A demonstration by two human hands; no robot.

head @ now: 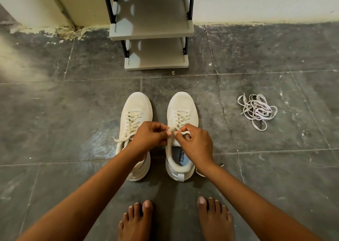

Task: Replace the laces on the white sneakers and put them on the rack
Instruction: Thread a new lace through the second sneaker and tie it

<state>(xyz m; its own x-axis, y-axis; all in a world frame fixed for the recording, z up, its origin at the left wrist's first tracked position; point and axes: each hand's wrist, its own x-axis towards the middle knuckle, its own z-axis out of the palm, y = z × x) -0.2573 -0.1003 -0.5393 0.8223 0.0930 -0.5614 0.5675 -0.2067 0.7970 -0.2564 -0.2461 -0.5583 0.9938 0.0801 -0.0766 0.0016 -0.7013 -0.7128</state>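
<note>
Both sneakers are laced and off the rack (pixel 151 33); the left hand (pixel 149 135) and right hand (pixel 195 142) pinch the right sneaker's (pixel 181 112) lace ends (pixel 171 130), likely an early step.

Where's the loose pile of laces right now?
In the head view, the loose laces lie on the floor at right, beside the right sneaker, untouched.

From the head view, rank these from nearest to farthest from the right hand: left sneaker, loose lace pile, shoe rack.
From the right hand:
1. left sneaker, just to its left.
2. loose lace pile, on the floor to its right.
3. shoe rack, ahead by the wall.
</note>
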